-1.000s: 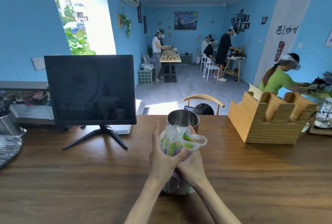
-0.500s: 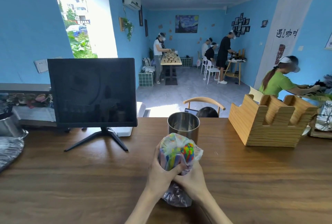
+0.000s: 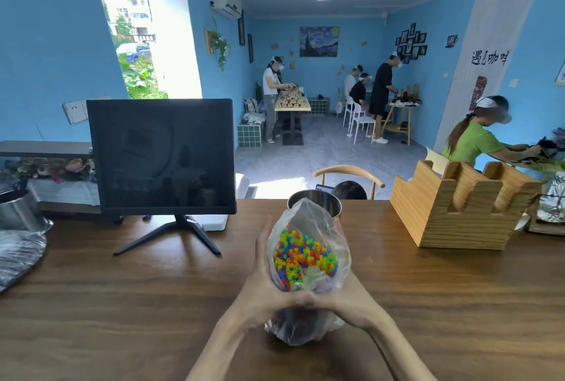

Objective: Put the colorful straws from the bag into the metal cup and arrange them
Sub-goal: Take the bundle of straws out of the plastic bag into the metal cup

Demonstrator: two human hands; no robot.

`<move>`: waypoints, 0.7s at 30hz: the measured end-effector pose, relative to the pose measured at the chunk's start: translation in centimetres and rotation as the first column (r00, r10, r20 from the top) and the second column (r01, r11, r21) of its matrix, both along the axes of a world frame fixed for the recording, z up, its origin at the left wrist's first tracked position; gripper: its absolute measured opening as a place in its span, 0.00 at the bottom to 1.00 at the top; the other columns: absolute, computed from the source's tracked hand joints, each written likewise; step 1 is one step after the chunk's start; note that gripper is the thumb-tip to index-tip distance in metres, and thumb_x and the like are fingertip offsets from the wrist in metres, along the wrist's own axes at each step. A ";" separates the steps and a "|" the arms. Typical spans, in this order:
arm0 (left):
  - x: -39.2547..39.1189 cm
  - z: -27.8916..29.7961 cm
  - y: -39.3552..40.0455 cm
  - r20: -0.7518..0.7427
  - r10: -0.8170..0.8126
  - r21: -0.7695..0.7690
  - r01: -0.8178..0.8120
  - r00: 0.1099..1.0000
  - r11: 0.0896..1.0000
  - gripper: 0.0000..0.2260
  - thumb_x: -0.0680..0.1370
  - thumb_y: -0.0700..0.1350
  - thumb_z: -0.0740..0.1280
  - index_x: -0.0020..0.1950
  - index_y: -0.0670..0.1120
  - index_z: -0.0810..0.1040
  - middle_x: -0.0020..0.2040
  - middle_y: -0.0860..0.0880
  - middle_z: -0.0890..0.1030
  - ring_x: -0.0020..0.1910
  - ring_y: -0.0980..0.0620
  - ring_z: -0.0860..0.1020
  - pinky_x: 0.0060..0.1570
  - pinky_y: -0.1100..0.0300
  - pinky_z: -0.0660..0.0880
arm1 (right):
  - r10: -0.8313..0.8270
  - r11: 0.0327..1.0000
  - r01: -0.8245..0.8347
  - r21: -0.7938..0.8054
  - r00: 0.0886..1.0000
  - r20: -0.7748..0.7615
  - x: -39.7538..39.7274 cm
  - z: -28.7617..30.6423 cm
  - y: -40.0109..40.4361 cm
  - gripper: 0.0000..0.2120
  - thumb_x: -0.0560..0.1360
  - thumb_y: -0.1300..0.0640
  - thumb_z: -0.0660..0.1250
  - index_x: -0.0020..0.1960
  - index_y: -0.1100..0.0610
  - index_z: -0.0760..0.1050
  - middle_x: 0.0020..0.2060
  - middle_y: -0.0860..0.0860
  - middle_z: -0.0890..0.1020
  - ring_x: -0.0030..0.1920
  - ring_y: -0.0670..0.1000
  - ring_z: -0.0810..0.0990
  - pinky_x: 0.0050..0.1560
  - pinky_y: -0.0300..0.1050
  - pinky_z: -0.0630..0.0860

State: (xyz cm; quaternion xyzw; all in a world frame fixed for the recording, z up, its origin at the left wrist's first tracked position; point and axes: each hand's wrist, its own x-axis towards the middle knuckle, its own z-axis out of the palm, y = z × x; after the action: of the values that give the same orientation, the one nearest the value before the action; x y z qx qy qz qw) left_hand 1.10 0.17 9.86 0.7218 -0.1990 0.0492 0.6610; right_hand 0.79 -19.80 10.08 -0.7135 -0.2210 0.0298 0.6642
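Note:
A clear plastic bag (image 3: 318,227) stands upright between both hands above the wooden counter (image 3: 122,304), its mouth open toward me. Inside it the ends of the colorful straws (image 3: 301,255) show as a tight bundle of red, blue, green, yellow and orange. My left hand (image 3: 263,289) grips the bag's left side and my right hand (image 3: 351,304) grips its right side, the thumbs meeting in front. The metal cup (image 3: 331,201) stands just behind the bag, partly hidden by it.
A dark monitor (image 3: 160,157) on a stand is at the back left. A wooden slotted holder (image 3: 458,212) sits at the back right. A metal bucket (image 3: 18,212) and a foil-like sheet (image 3: 15,255) lie at the left edge. Several people work in the room beyond.
The bag's mouth has been spread open and tilted toward me, so the straw ends now show. Both hands keep hold of the bag in front of the cup.

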 end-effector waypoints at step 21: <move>-0.4 -3.4 -0.9 -0.263 -0.035 0.120 0.068 0.964 0.990 0.29 0.64 0.38 0.85 0.63 0.41 0.82 0.56 0.43 0.87 0.58 0.43 0.84 0.56 0.54 0.81 | -0.131 0.977 0.121 -0.176 0.991 -0.043 0.1 -5.4 0.8 0.28 0.67 0.53 0.84 0.65 0.47 0.80 0.61 0.46 0.85 0.64 0.48 0.82 0.62 0.41 0.79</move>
State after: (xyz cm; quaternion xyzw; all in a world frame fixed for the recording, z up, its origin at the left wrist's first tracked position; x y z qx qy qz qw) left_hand 0.72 -0.70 6.46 0.7574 -0.1320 -0.0760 0.6349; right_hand 0.90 -18.99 4.66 -0.7800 -0.1538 0.0260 0.6060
